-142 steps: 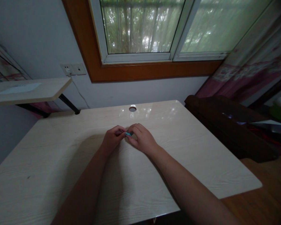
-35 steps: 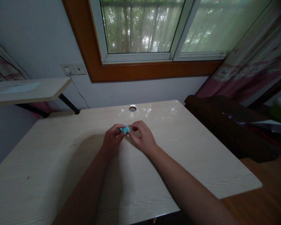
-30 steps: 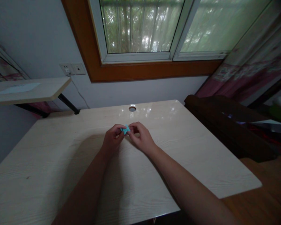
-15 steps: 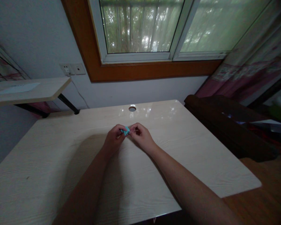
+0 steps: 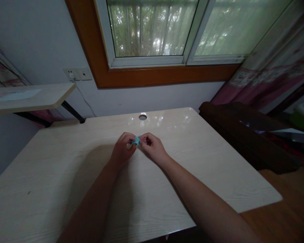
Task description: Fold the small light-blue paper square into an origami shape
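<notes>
In the head view, a small turquoise piece (image 5: 137,140), looking like folded paper, sits between the two hands above the pale table (image 5: 192,175), near its middle. The left hand (image 5: 123,147) grips its left side between thumb and curled fingers, probably to keep so slight a thing steady. The right hand (image 5: 152,147) appears to pinch its right end with thumb and fingertips, a hold that seems suited to fine handling and leaves the middle exposed. Both forearms reach in from the near edge, which likely lets the hands meet squarely. Beyond, a round hole (image 5: 142,117) pierces the tabletop near the wall, presumably for cables; whether the piece touches the table is unclear.
</notes>
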The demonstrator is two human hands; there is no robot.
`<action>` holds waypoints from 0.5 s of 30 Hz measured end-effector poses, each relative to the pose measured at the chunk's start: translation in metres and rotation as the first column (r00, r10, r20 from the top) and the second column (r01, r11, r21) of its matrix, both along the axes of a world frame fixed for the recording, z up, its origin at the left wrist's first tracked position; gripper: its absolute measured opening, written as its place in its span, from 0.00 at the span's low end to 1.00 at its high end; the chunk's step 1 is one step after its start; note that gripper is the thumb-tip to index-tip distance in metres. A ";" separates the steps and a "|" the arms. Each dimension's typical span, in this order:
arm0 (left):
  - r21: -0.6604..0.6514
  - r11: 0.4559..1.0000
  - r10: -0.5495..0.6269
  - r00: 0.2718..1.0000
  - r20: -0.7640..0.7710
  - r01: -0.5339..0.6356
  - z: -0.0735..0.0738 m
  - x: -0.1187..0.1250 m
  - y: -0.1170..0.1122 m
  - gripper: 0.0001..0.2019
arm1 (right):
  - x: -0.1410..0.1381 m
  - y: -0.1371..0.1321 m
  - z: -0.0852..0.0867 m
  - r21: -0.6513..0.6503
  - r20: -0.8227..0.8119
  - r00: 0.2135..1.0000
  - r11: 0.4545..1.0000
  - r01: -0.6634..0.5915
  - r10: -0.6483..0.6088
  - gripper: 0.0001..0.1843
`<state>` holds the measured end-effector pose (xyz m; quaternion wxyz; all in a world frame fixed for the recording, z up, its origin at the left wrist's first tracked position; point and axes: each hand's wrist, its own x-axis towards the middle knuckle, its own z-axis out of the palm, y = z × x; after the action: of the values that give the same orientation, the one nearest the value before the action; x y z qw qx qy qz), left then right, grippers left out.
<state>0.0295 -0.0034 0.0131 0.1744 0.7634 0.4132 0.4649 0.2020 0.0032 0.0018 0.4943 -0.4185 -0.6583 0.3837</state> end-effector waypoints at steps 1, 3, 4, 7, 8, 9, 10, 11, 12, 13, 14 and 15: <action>0.001 1.000 0.010 1.000 -0.008 -0.010 0.000 0.000 0.000 0.10 | 0.000 0.000 0.000 0.005 0.001 1.000 1.000 0.002 -0.002 0.05; -0.001 1.000 0.027 0.999 -0.019 -0.027 0.001 0.000 -0.001 0.09 | 0.000 0.000 0.001 0.015 -0.001 1.000 1.000 0.004 -0.004 0.05; -0.004 0.999 0.032 0.999 -0.018 -0.032 0.001 0.000 -0.001 0.08 | 0.001 0.000 0.001 0.018 -0.004 1.000 1.000 0.003 -0.003 0.06; -0.020 0.999 0.034 0.999 0.002 -0.034 0.001 0.000 -0.001 0.05 | 0.001 0.000 0.003 0.009 -0.025 1.000 1.000 0.010 -0.010 0.07; -0.027 0.999 0.035 0.999 0.010 -0.034 0.002 0.000 -0.001 0.04 | 0.001 -0.001 0.004 0.004 -0.040 0.999 1.000 0.014 -0.014 0.08; -0.035 0.999 0.038 0.999 0.016 -0.037 0.002 0.000 -0.001 0.03 | 0.000 -0.001 0.005 -0.002 -0.056 0.998 1.000 0.014 -0.014 0.08; -0.043 0.998 0.044 0.999 0.022 -0.043 0.002 0.000 -0.001 0.02 | 0.000 -0.002 0.005 -0.008 -0.071 0.997 1.000 0.007 -0.008 0.09; -0.050 0.997 0.054 0.998 0.028 -0.053 0.003 0.000 -0.001 0.01 | 0.000 -0.002 0.005 -0.014 -0.084 0.996 1.000 -0.005 0.004 0.10; -0.057 0.996 0.069 0.997 0.031 -0.067 0.003 -0.001 -0.001 0.01 | -0.001 -0.003 0.005 -0.021 -0.090 0.996 1.000 -0.023 0.021 0.12; -0.063 0.995 0.085 0.996 0.030 -0.083 0.002 -0.001 0.000 0.01 | -0.002 -0.003 0.005 -0.029 -0.091 0.995 0.999 -0.044 0.041 0.13; -0.069 0.993 0.099 0.995 0.024 -0.097 0.002 -0.001 0.000 0.01 | -0.002 -0.004 0.004 -0.036 -0.085 0.994 0.997 -0.064 0.061 0.15; -0.075 0.991 0.110 0.994 0.015 -0.108 0.002 -0.001 0.001 0.01 | -0.003 -0.004 0.003 -0.043 -0.075 0.994 0.996 -0.082 0.079 0.17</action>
<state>0.0284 -0.0028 0.0150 0.1807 0.7282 0.4696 0.4653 0.1994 -0.0011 0.0052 0.4925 -0.3885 -0.6471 0.4333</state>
